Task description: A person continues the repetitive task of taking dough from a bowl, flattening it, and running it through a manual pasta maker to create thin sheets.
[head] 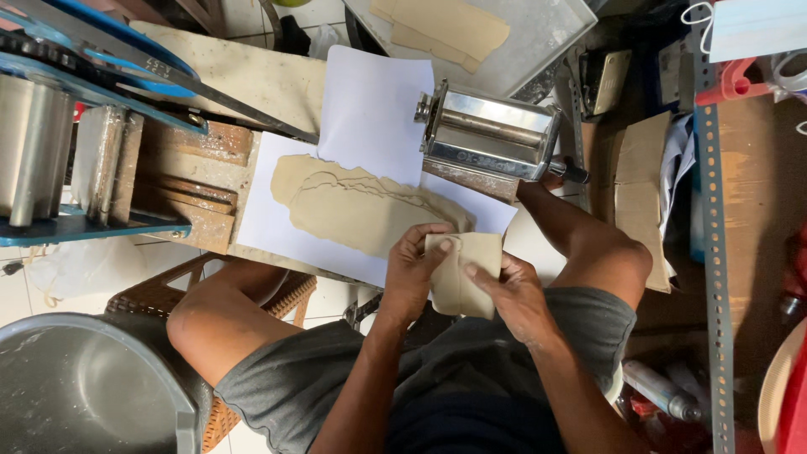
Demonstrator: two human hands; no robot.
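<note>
Together, the left hand (414, 271) and right hand (513, 290) pinched a folded dough sheet (461, 282) above the lap, at the near end of a longer dough strip (361, 206) lying on white paper (370, 113) beside the steel pasta roller (492, 133).

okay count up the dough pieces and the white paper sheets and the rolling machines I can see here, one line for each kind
Dough pieces: 3 — folded piece in the left hand and right hand, long sheet on paper, stack in the tray.
White paper sheets: 2 — upper sheet, lower sheet.
Rolling machines: 2 — small steel roller, big blue-framed roller.
Total: 7
</note>
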